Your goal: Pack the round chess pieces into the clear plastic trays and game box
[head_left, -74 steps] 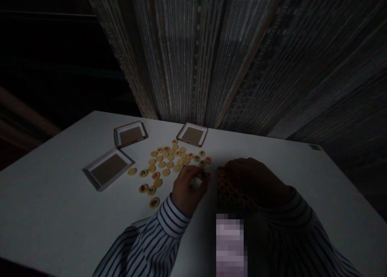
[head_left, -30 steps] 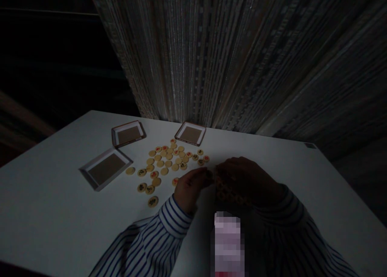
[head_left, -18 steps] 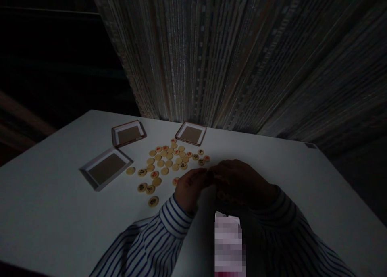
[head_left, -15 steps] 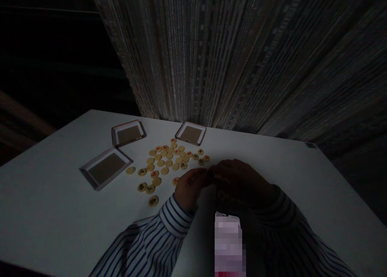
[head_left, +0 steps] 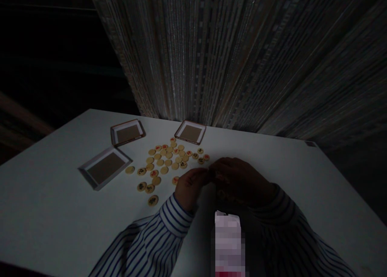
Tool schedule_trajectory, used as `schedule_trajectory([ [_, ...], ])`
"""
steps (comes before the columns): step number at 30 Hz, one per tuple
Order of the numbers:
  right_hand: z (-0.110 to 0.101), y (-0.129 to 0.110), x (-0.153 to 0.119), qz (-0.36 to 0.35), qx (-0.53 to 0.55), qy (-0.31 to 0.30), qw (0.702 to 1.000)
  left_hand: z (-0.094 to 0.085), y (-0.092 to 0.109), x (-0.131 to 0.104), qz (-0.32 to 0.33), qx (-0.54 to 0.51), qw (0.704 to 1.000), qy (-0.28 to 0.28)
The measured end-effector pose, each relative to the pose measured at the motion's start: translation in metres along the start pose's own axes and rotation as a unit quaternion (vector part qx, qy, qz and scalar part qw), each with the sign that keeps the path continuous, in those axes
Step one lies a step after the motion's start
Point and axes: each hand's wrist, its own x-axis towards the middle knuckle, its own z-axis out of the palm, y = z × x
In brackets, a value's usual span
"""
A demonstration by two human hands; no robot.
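Many round wooden pieces (head_left: 164, 170) with red or black characters, some with blank faces up, lie scattered over the middle of the white table (head_left: 54, 204). My left hand (head_left: 191, 186), in a striped sleeve, is closed right of the pieces, its fingertips meeting those of my other hand. My right hand (head_left: 242, 182) is curled in deep shadow, palm down. What lies between the fingertips is too dark to make out. Under my right hand several round pieces (head_left: 222, 195) show dimly.
Three shallow open boxes or lids stand at the back and left: one (head_left: 127, 132), another (head_left: 190, 132) and a grey-white one (head_left: 105, 167). A pixelated pale object (head_left: 228, 240) is at the bottom centre. Behind the table hangs a string curtain (head_left: 193, 59).
Both hands stay nearly in place, with the fingers of my right hand shifted slightly. The pieces and boxes have not moved on the table.
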Motion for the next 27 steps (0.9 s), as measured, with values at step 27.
schedule_trajectory([
  [27,-0.008,0.027,-0.013,0.065,-0.049,0.022,0.996,-0.007,-0.022,0.001,0.180,0.309,0.933,-0.033],
])
